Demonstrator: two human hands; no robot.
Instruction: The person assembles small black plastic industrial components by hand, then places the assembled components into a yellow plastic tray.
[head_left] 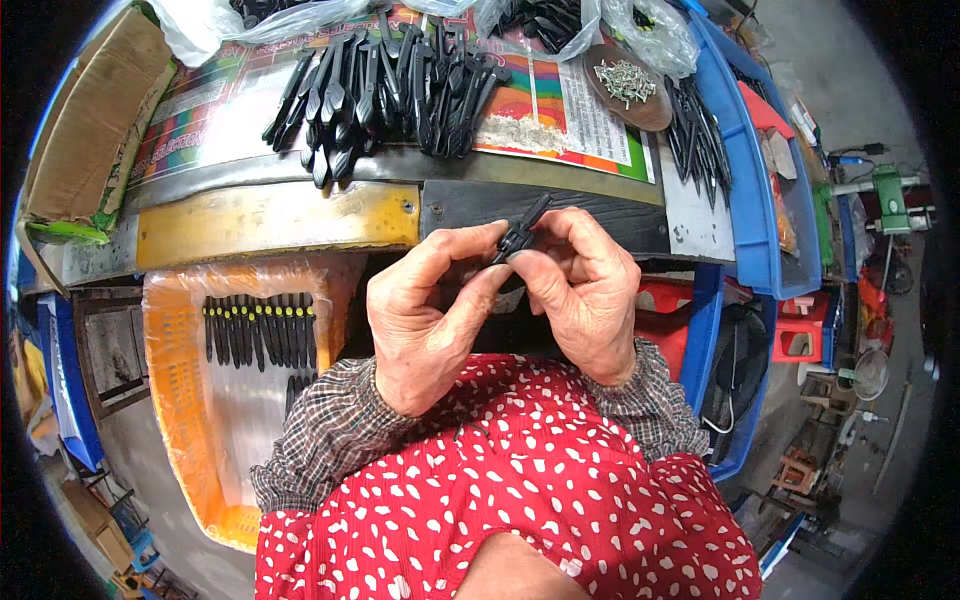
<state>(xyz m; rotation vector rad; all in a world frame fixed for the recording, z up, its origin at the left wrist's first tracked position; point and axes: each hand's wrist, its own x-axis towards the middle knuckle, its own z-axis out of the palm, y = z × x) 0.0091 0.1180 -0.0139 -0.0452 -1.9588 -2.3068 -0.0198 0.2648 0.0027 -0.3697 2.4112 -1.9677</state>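
Note:
Just in front of the bench edge, a small black plastic piece (519,235) with a slim tip is pinched between my two hands. My left hand (425,310) grips it from the left with thumb and fingers. From the other side, the thumb and fingers of my right hand (585,300) close on it. Both hands partly cover the piece, so its full shape is hidden. A heap of long black plastic parts (385,90) lies on the bench beyond my hands. Small silvery screws or pins (625,82) fill a round brown dish (650,113) at the far right.
An orange basket (180,400) lined with clear plastic stands below left, holding rows of black parts with yellow-green dots (262,325). A cardboard box (95,125) sits far left. More slim black parts (697,140) lie beside a blue crate (750,190). Clear bags (655,35) line the back.

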